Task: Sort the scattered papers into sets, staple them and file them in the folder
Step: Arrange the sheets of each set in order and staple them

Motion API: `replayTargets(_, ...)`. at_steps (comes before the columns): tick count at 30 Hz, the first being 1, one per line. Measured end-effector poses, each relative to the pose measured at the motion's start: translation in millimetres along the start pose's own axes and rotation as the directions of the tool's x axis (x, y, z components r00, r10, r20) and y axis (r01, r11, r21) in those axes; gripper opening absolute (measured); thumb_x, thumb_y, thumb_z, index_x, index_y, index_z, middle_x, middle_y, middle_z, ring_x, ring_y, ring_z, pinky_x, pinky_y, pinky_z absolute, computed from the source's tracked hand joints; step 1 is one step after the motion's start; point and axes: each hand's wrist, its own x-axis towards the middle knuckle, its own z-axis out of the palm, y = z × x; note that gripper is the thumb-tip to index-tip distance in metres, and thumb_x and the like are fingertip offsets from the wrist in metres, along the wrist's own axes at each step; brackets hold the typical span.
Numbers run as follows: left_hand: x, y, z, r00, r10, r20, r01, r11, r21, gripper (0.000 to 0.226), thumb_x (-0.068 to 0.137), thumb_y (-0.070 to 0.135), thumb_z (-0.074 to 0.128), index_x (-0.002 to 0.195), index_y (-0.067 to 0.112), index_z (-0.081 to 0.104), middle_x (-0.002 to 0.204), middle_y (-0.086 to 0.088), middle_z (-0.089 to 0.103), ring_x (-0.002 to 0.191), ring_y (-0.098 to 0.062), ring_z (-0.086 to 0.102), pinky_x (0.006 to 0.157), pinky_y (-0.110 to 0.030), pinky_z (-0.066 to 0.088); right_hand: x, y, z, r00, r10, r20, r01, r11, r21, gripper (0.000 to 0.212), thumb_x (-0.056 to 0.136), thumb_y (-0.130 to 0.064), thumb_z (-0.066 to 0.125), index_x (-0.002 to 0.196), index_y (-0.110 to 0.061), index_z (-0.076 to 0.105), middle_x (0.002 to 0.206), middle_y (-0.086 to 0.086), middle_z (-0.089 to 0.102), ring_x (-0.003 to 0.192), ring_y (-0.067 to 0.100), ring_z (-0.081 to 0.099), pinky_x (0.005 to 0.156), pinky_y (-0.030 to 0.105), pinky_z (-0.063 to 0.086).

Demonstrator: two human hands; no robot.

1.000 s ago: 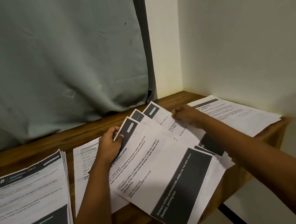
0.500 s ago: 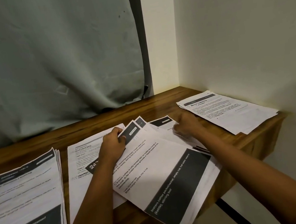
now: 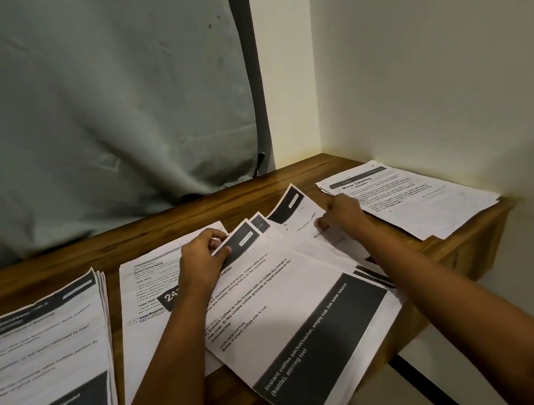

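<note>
A fanned set of printed sheets about instant coffee [image 3: 286, 317] lies tilted on the wooden table [image 3: 192, 220], its lower end hanging past the front edge. My left hand [image 3: 203, 260] pinches the top left corner of the front sheet. My right hand [image 3: 341, 213] pinches a rear sheet [image 3: 294, 208] of the fan and lifts its upper end. Under the fan lies another white sheet [image 3: 147, 289]. A thick stack marked 638 [image 3: 39, 357] sits at the left. A "Mirror Cleaning" set [image 3: 424, 199] lies at the right corner. No stapler or folder is in view.
A grey curtain [image 3: 88, 107] hangs behind the table. A white wall [image 3: 444, 54] closes the right side, right against the table end. The table's front edge [image 3: 446, 300] runs diagonally below the papers.
The rear sheet dropped flat half a second ago and is now raised again by my right hand. My left hand stays on the front sheet's corner.
</note>
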Motion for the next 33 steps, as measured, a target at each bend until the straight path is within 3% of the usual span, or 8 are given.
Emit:
replayTargets(4, -2, -2, -3, 0.999, -0.001, -0.048, -0.004, 0.995, -0.104, 0.008, 0.085, 0.013, 0.071, 0.088, 0.020, 0.068, 0.083, 0.003, 0.068, 0.079, -0.007, 0.061, 0.075, -0.025, 0.051, 3, -1, -13, 0.987, -0.006, -0.158, 0.036, 0.982, 0.187, 0.023, 0.084, -0.013, 0.068, 0.104, 0.000, 0.067, 0.106, 0.016, 0.066, 0.102, 0.030, 0.060, 0.070, 0.028, 0.039)
replayTargets(8, -4, 0, -6, 0.997, -0.004, -0.079, -0.006, 0.992, -0.129, 0.004, 0.085, 0.013, 0.071, 0.086, 0.017, 0.070, 0.085, 0.003, 0.068, 0.079, -0.006, 0.060, 0.072, -0.020, 0.045, 4, -9, -40, 0.929, -0.061, -0.364, 0.179, 0.938, 0.298, 0.021, 0.086, -0.009, 0.061, 0.105, -0.002, 0.064, 0.098, 0.012, 0.064, 0.086, 0.028, 0.060, 0.062, 0.023, 0.040)
replayTargets(11, -6, 1, -7, 0.996, 0.028, -0.082, -0.041, 0.985, -0.166, 0.007, 0.088, 0.012, 0.066, 0.087, 0.018, 0.066, 0.085, 0.003, 0.066, 0.080, -0.007, 0.060, 0.072, -0.021, 0.047, 3, -20, -64, 0.859, -0.110, -0.500, 0.328, 0.868, 0.372, 0.004, 0.089, -0.009, 0.056, 0.093, -0.008, 0.057, 0.090, 0.005, 0.059, 0.072, 0.020, 0.057, 0.051, 0.018, 0.040)
replayTargets(16, -8, 5, -10, 0.997, 0.083, -0.006, -0.083, 0.981, -0.173, 0.006, 0.097, 0.015, 0.054, 0.094, 0.018, 0.059, 0.097, -0.002, 0.064, 0.090, -0.015, 0.059, 0.063, -0.021, 0.045, 1, -38, -94, 0.728, -0.147, -0.670, 0.541, 0.724, 0.429, 0.005, 0.094, -0.016, 0.052, 0.093, -0.012, 0.051, 0.090, -0.002, 0.061, 0.068, 0.004, 0.059, 0.053, 0.008, 0.045)
replayTargets(22, -16, 19, -34, 0.982, 0.178, -0.067, -0.190, 0.935, -0.300, 0.010, 0.098, 0.018, 0.052, 0.091, 0.024, 0.057, 0.098, -0.002, 0.063, 0.092, -0.017, 0.059, 0.067, -0.029, 0.049, -3, -55, -124, 0.600, -0.090, -0.795, 0.671, 0.598, 0.439, 0.005, 0.091, -0.017, 0.056, 0.090, -0.013, 0.054, 0.086, -0.001, 0.064, 0.073, 0.003, 0.057, 0.065, 0.011, 0.045)
replayTargets(24, -21, 21, -43, 0.977, 0.194, -0.087, -0.212, 0.922, -0.325, 0.014, 0.097, 0.017, 0.053, 0.088, 0.027, 0.056, 0.097, -0.003, 0.063, 0.091, -0.017, 0.060, 0.068, -0.032, 0.050, -3, -59, -130, 0.614, -0.069, -0.786, 0.657, 0.597, 0.461, 0.004, 0.091, -0.016, 0.057, 0.089, -0.014, 0.054, 0.083, -0.007, 0.062, 0.072, 0.002, 0.057, 0.067, 0.015, 0.048)
replayTargets(28, -33, 21, -59, 0.979, 0.155, -0.129, -0.196, 0.891, -0.410, 0.017, 0.097, 0.013, 0.053, 0.087, 0.028, 0.054, 0.101, -0.003, 0.064, 0.095, -0.019, 0.062, 0.069, -0.035, 0.054, -3, -66, -132, 0.740, -0.094, -0.666, 0.552, 0.651, 0.521, 0.003, 0.089, -0.013, 0.056, 0.092, -0.014, 0.056, 0.100, 0.003, 0.066, 0.082, 0.014, 0.064, 0.062, 0.016, 0.053)
replayTargets(33, -41, 16, -70, 0.984, 0.090, -0.151, -0.159, 0.826, -0.541, 0.010, 0.097, 0.016, 0.054, 0.088, 0.022, 0.055, 0.102, -0.005, 0.065, 0.094, -0.018, 0.064, 0.064, -0.024, 0.052, -15, -72, -121, 0.832, -0.247, -0.497, 0.502, 0.717, 0.483, 0.010, 0.087, -0.014, 0.063, 0.096, -0.011, 0.060, 0.106, 0.007, 0.067, 0.086, 0.019, 0.065, 0.063, 0.021, 0.053)
